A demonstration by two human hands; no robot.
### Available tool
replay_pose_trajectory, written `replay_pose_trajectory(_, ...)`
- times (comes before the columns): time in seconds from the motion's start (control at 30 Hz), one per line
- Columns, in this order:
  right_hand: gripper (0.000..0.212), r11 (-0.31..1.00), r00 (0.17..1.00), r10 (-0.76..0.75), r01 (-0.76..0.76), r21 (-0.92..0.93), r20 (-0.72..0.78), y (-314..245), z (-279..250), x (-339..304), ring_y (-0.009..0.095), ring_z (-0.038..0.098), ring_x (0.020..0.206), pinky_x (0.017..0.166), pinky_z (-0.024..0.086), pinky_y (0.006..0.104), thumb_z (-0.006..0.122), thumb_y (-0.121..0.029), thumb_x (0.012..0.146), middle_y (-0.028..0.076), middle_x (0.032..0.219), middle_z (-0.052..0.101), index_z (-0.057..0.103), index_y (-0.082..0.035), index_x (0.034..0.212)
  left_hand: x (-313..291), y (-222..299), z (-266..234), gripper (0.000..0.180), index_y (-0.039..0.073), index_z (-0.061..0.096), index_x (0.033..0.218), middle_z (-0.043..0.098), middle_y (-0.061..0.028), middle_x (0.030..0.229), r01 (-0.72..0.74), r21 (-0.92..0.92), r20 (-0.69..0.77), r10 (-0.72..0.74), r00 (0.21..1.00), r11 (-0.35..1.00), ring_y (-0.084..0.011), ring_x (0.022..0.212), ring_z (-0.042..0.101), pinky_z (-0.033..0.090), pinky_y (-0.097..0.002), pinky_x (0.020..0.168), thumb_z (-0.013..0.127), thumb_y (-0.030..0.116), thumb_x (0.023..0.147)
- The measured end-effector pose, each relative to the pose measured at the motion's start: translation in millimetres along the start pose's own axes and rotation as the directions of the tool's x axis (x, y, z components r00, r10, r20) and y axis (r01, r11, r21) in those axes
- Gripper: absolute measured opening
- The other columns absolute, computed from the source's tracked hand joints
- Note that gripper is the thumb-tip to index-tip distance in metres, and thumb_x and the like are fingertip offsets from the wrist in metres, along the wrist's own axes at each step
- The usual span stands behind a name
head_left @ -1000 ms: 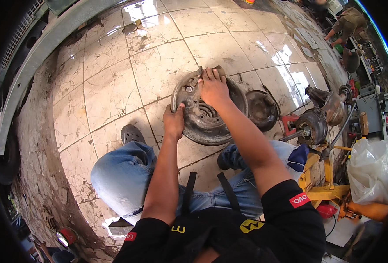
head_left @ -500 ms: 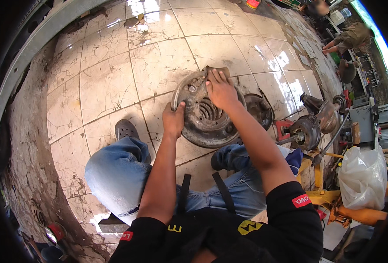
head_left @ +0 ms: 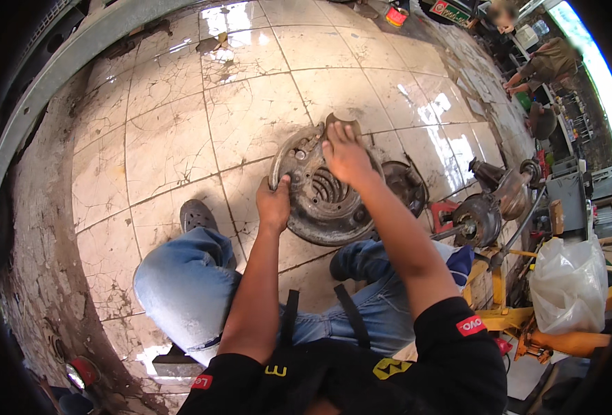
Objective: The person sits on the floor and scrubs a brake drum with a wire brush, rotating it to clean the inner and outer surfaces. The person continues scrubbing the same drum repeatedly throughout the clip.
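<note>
The brake backing plate (head_left: 323,200), a greasy steel disc lying on the tiled floor (head_left: 181,131) between the knees, looks heavy, stiff and slippery, best gripped at its rim. The left hand (head_left: 273,204) curls its fingers around the near-left edge; the right hand (head_left: 346,153) presses spread fingers on top. A white plastic bag (head_left: 569,283) hangs at right.

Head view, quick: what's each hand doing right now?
Left hand: closed on the round metal brake plate's left rim.
Right hand: fingers spread, pressing on the plate's upper part; holds nothing.
</note>
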State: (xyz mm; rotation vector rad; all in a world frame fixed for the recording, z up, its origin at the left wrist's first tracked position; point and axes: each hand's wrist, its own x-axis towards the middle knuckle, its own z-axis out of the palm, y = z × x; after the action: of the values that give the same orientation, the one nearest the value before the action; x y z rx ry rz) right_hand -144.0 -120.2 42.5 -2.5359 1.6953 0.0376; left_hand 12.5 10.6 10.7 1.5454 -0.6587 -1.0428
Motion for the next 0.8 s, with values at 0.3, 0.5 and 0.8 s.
replay_pose_trajectory(0.3, 0.058, 0.996, 0.996, 0.087, -0.087, 0.028, -0.004, -1.7, -5.3, 11.4, 0.034, 0.024, 0.143, 0.115, 0.022, 0.0527, 0.029, -0.039, 0.101, 0.011, 0.156, 0.027, 0.028, -0.008, 0.149, -0.7, 8.5, -0.1, 0.037, -0.007, 0.059, 0.111, 0.067, -0.0149, 0.095, 0.012, -0.032, 0.017, -0.012, 1.000, 0.999, -0.0184, 0.082, 0.060, 0.049, -0.0322, 0.075, 0.063, 0.026, 0.094)
replay_pose_trajectory(0.5, 0.059, 0.999, 0.999, 0.033, -0.033, 0.015, -0.039, 4.9, -7.2, 1.2, 0.036, 0.026, 0.142, 0.115, 0.021, 0.0517, 0.030, -0.040, 0.100, 0.014, 0.155, 0.028, 0.027, -0.006, 0.149, 4.2, 6.6, -3.4, 0.038, -0.007, 0.060, 0.107, 0.068, -0.0166, 0.092, -0.026, 0.080, 0.037, 0.023, 0.999, 0.996, -0.0199, 0.081, 0.062, 0.050, -0.0333, 0.075, 0.064, 0.028, 0.093)
replay_pose_trajectory(0.8, 0.063, 1.000, 0.997, -0.008, 0.007, -0.012, -0.079, 7.2, -6.8, -5.5, 0.036, 0.027, 0.142, 0.115, 0.021, 0.0520, 0.030, -0.045, 0.101, 0.015, 0.155, 0.028, 0.028, -0.003, 0.148, 6.2, 3.8, -4.2, 0.037, -0.006, 0.060, 0.110, 0.068, -0.0146, 0.094, 0.040, 0.037, 0.072, -0.042, 0.997, 0.999, -0.0184, 0.082, 0.061, 0.050, -0.0311, 0.074, 0.063, 0.027, 0.094)
